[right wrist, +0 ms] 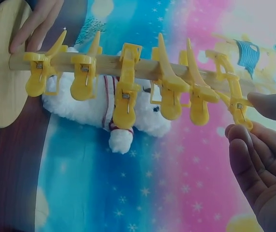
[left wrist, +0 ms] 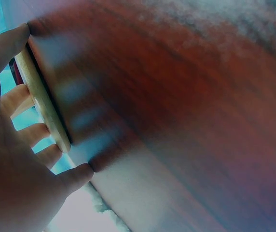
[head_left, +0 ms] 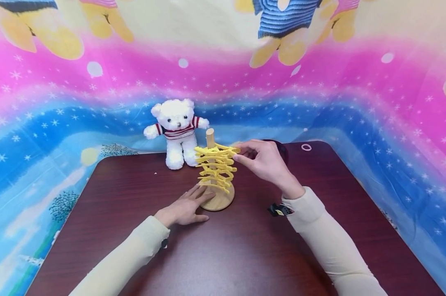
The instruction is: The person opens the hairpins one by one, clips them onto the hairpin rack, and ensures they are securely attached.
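Observation:
A round wooden base (head_left: pixel 224 200) carries an upright wooden post (head_left: pixel 210 136). Several yellow spring clips (right wrist: pixel 125 94) are clamped along the post, one above another. My right hand (head_left: pixel 263 159) pinches the handle of the topmost clip (right wrist: pixel 233 87) between thumb and fingers; its jaws are by the upper post. In the right wrist view the post lies sideways, its top end washed out by light. My left hand (head_left: pixel 186 209) presses on the base with spread, fairly straight fingers, thumb on the table. The left wrist view has the base's edge (left wrist: pixel 45 104) along those fingers.
Behind and left of the post sits a white teddy bear (head_left: pixel 176 133) in a striped sweater. Beyond my right hand is a dark rounded object (head_left: pixel 282 151), partly covered. A small pink ring (head_left: pixel 306 147) lies near the back edge of the brown table (head_left: pixel 223 255). A printed curtain surrounds the table.

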